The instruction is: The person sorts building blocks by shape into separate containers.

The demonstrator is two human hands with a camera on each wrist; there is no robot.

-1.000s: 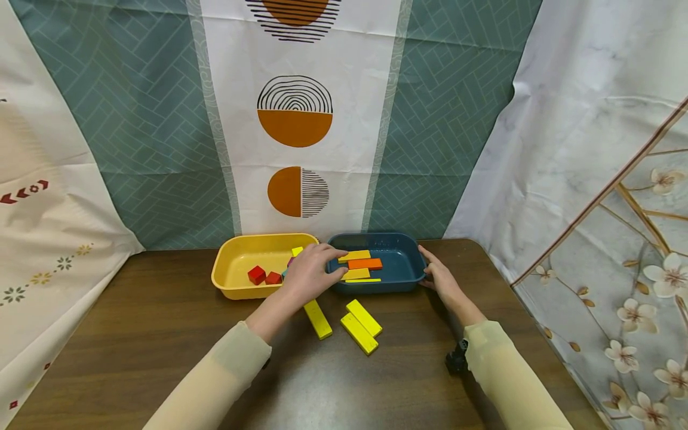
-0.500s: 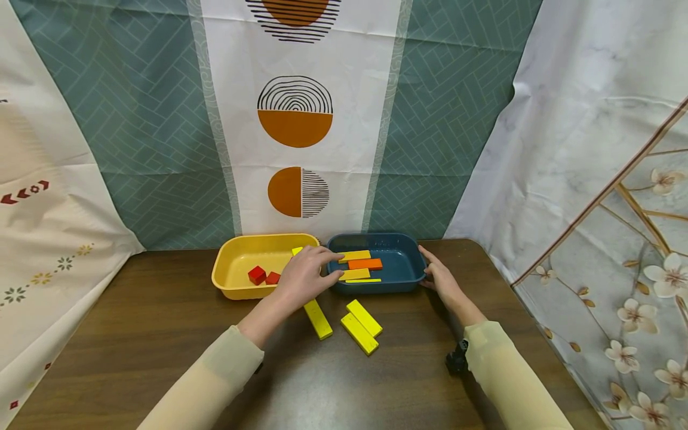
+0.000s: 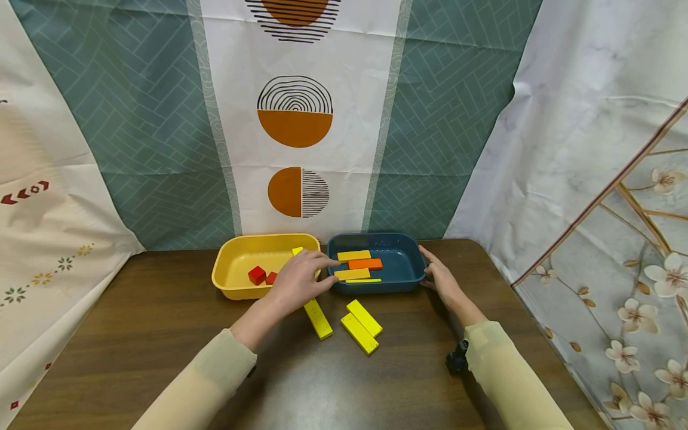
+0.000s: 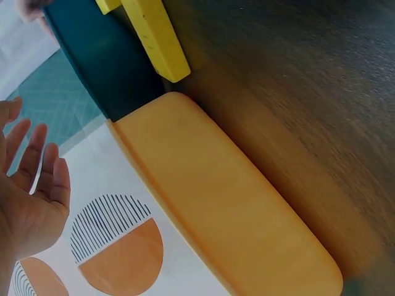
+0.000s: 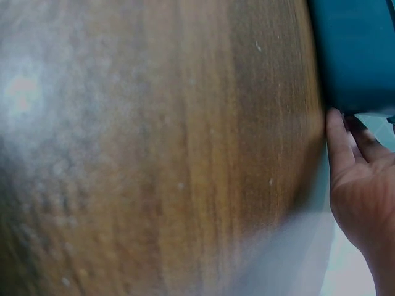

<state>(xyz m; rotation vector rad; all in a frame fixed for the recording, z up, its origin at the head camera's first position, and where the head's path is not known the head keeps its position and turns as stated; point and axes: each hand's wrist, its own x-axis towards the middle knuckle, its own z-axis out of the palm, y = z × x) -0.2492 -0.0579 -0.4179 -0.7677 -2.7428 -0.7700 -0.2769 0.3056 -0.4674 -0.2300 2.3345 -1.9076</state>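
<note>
My left hand (image 3: 297,279) hovers over the right end of the yellow tray (image 3: 228,289), near the blue tray (image 3: 398,288). Its fingers are relaxed and apart, with nothing visible between them; the left wrist view also shows this hand (image 4: 34,191) loosely spread. At the blue tray's right end, my right hand (image 3: 443,282) touches the outer wall with extended fingers, as the right wrist view shows of the hand (image 5: 364,191). Inside the blue tray lie an orange block (image 3: 365,264) and several yellow blocks (image 3: 353,256). Red cubes (image 3: 257,275) sit in the yellow tray, whose right part my left hand hides.
On the wooden table (image 3: 301,388), two yellow blocks (image 3: 359,333) lie side by side before the blue tray. Another yellow block (image 3: 319,321) lies to their left, partly covered by my left hand. A patterned cloth (image 3: 349,197) hangs behind both trays.
My left hand has drifted a little left, away from the blue tray, uncovering more of the yellow blocks in it. The right hand, trays and blocks stay where they were.
</note>
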